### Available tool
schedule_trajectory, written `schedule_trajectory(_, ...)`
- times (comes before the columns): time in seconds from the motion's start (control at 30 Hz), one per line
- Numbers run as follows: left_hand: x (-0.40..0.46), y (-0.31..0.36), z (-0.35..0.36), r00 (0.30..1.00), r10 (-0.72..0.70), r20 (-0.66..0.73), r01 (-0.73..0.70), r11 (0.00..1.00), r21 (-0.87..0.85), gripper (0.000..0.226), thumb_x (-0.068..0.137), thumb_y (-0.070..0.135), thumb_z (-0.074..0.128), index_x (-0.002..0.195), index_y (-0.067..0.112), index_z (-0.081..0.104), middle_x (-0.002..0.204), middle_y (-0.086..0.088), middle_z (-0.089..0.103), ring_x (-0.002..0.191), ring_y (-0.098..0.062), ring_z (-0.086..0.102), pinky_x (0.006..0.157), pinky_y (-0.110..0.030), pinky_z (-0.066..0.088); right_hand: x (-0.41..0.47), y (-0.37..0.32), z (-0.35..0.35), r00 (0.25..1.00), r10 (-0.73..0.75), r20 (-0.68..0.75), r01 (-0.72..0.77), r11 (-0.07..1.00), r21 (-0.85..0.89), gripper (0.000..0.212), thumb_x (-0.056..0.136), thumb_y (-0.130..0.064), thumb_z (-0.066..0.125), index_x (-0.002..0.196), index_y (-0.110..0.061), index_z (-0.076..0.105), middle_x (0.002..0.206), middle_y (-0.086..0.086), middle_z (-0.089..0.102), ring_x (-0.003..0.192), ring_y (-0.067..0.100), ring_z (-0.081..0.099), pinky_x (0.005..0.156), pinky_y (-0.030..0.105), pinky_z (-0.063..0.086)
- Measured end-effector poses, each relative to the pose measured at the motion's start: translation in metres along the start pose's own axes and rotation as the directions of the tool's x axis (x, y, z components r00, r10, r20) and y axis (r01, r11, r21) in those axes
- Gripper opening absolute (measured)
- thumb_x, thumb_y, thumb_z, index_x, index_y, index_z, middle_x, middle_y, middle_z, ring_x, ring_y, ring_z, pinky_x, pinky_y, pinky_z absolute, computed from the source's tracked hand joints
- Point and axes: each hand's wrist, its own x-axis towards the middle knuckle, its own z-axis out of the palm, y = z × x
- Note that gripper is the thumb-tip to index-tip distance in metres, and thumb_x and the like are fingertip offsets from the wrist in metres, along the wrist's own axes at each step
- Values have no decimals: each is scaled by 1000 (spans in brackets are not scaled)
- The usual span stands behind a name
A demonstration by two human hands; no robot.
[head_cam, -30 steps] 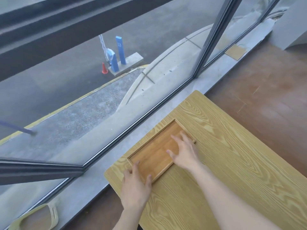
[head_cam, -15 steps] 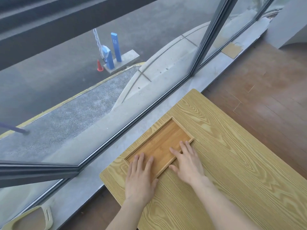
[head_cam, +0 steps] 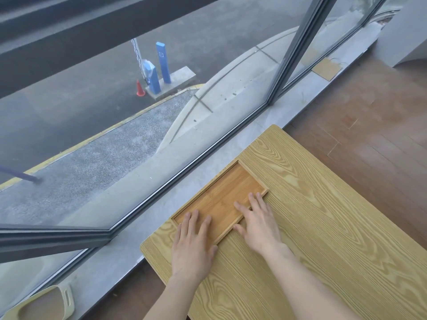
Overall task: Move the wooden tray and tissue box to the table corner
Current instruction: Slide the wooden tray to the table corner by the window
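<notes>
A shallow rectangular wooden tray (head_cam: 227, 190) lies flat on the light wood-grain table (head_cam: 323, 222), along the table edge nearest the window and close to its left corner. My left hand (head_cam: 193, 241) rests flat, fingers spread, over the tray's near-left end. Over the near-right rim lies my right hand (head_cam: 258, 222), also flat, its fingertips inside the tray. Neither hand grips anything. No tissue box is in view.
A grey stone sill (head_cam: 254, 132) and floor-to-ceiling window (head_cam: 161, 112) run just beyond the table's far edge. Brown wooden floor (head_cam: 369, 116) lies to the right. A pale slipper (head_cam: 41, 303) sits on the sill at the lower left.
Both hands have flattened onto the tray, the left sliding forward from its near end onto its floor. The tray has shifted slightly toward the window edge and corner.
</notes>
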Motion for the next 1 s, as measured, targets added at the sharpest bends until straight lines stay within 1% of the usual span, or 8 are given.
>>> schedule_trajectory(0.17,2,-1,0,1000,-4,-7,4,1000,-13,78,94,53,55,159,37,16,171,1,4,157,-21,-4,126,-40,6,2,-1,0,1000,9,-5,-9,1000,5,69,95,-46,65,157,-32,36,172,14,12,159,31,-1,129,49,9)
schedule_trajectory(0.5,2,-2,1,1000,-3,-9,4,1000,5,76,94,55,52,158,38,14,171,2,1,157,-21,-6,126,-39,4,4,-1,-1,1000,23,-2,-23,999,27,70,94,-45,67,155,-33,37,172,12,12,159,28,-3,128,46,7)
schedule_trajectory(0.7,1,-2,3,1000,0,-17,0,1000,-4,76,95,55,52,159,37,15,171,1,2,157,-22,-5,127,-41,6,3,1,0,1000,18,-14,-17,999,50,67,94,-43,67,154,-33,40,172,10,13,159,27,-3,128,46,9)
schedule_trajectory(0.83,1,-1,2,1000,4,-16,-4,1000,5,76,96,57,49,159,37,12,171,2,0,157,-21,-6,127,-40,5,4,3,-1,1000,18,-25,-16,998,65,67,93,-43,68,154,-34,41,172,9,13,159,25,-4,129,48,14)
schedule_trajectory(1.0,1,-1,2,1000,7,-18,-7,1000,3,77,95,57,50,159,37,13,171,1,1,157,-22,-4,127,-41,7,4,1,0,1000,21,-21,-20,999,49,67,94,-42,67,155,-33,39,172,9,12,159,26,-4,129,48,12)
